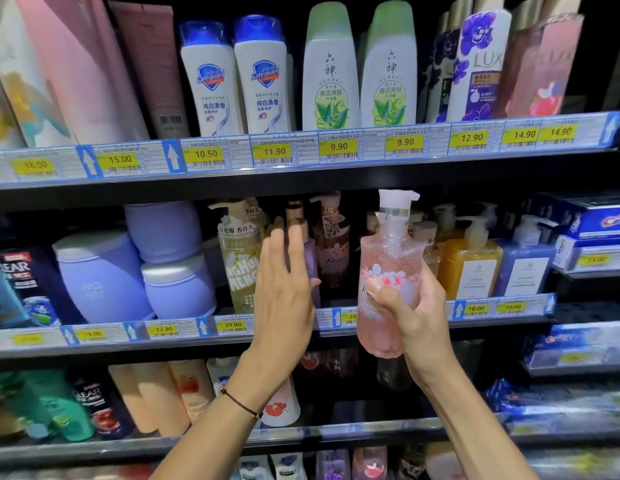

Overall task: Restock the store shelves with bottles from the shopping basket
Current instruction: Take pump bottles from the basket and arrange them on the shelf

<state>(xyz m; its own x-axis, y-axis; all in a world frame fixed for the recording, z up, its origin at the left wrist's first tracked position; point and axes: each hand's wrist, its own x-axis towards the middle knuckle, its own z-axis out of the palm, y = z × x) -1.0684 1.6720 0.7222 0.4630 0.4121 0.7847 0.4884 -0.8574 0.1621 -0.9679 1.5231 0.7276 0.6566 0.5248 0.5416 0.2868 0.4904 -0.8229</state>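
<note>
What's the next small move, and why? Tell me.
Probably ease the pink bottle into the gap on the middle shelf: the right hand holds it just in front, and the open left hand is at the purple bottle beside it.

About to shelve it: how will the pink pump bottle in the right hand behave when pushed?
The pink pump bottle looks liquid-filled, so probably heavy for its size. Tall and narrow-necked, it may tip if pushed high. Glossy plastic could slip in the right hand.
</note>
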